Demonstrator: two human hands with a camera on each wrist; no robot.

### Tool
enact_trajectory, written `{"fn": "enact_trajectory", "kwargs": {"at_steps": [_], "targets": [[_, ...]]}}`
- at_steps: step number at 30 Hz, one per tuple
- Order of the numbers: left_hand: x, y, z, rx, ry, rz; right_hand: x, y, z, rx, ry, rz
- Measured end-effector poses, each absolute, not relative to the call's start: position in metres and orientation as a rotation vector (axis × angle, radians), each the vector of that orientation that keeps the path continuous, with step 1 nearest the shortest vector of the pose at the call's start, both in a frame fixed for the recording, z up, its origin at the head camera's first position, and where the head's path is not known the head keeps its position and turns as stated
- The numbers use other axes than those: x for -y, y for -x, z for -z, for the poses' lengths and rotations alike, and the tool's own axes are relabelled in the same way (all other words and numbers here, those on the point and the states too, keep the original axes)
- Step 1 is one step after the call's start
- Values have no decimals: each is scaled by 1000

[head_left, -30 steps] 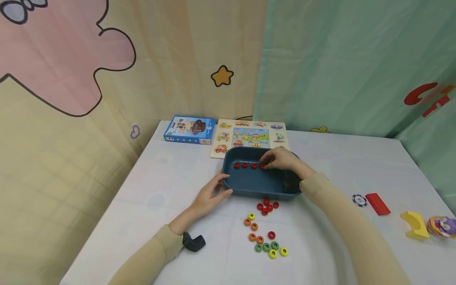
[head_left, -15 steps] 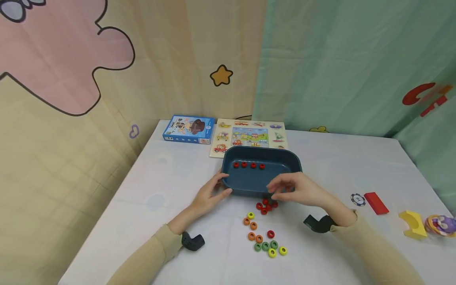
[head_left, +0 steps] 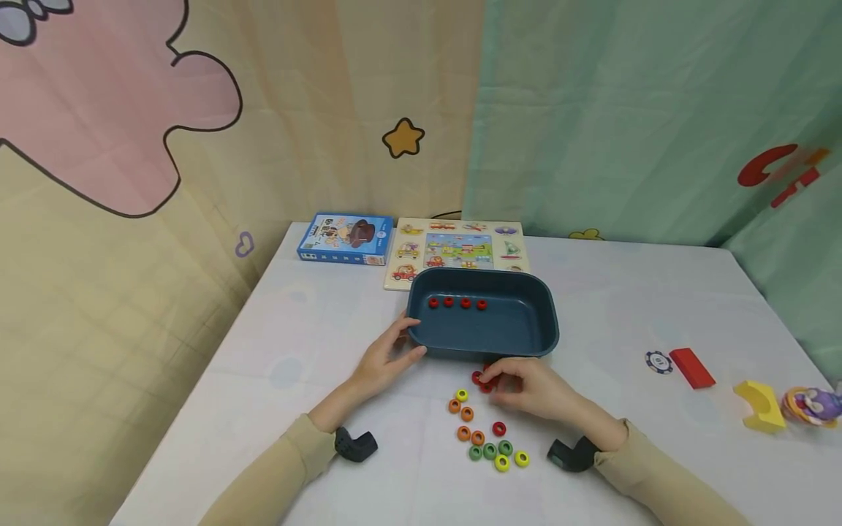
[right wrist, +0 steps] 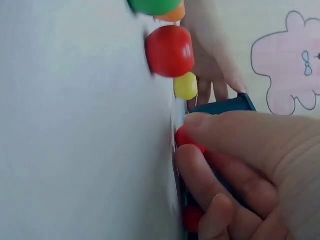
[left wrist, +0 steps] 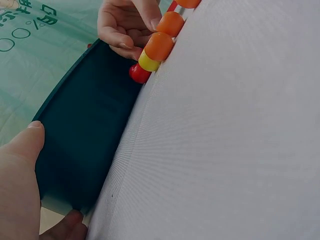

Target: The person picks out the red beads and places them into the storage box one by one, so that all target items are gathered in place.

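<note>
My left hand (head_left: 384, 369) holds the near left corner of a dark blue plastic tray (head_left: 487, 351), thumb on the front side and fingers at the left end. Several red beads (head_left: 465, 303) lie in a row inside the tray, towards its far left. My right hand (head_left: 536, 387) is low over a small cluster of red beads (head_left: 476, 378) just in front of the tray. In the right wrist view, its thumb and index finger pinch a red bead (right wrist: 184, 139), partly hidden by the fingers. Another red bead (right wrist: 192, 218) lies beside the lower fingers.
Nearer me lie orange beads (head_left: 463, 433), green beads (head_left: 490, 451), yellow beads (head_left: 502, 463) and a lone red bead (head_left: 499, 429). Behind the tray are a picture puzzle board (head_left: 408, 250) and a blue box (head_left: 345, 238). A poker chip (head_left: 658, 362), red block (head_left: 692, 367), yellow arch block (head_left: 761, 406) and purple toy (head_left: 816, 404) lie right.
My right hand has left a red bead at the row's right end, come out of the tray towards me, and reached the red cluster. My left hand stays on the tray.
</note>
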State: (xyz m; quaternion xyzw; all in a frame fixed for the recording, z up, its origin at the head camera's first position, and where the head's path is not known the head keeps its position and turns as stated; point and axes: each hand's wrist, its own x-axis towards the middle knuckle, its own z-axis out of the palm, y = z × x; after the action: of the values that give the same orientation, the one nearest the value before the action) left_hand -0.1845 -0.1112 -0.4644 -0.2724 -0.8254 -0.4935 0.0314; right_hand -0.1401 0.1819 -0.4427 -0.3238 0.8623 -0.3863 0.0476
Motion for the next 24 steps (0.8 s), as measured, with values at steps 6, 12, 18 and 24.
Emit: {"fn": "enact_trajectory", "kwargs": {"at_steps": [6, 12, 18, 24], "targets": [[111, 184, 465, 2540, 838, 1519, -180, 142, 449, -2656, 1019, 1123], [112, 184, 466, 2537, 833, 1529, -180, 142, 451, -2674, 1071, 1077], [109, 179, 457, 2516, 825, 1534, -180, 140, 441, -2658, 1054, 1027], [106, 167, 434, 2493, 841, 1553, -185, 147, 389, -2604, 1201, 1185]]}}
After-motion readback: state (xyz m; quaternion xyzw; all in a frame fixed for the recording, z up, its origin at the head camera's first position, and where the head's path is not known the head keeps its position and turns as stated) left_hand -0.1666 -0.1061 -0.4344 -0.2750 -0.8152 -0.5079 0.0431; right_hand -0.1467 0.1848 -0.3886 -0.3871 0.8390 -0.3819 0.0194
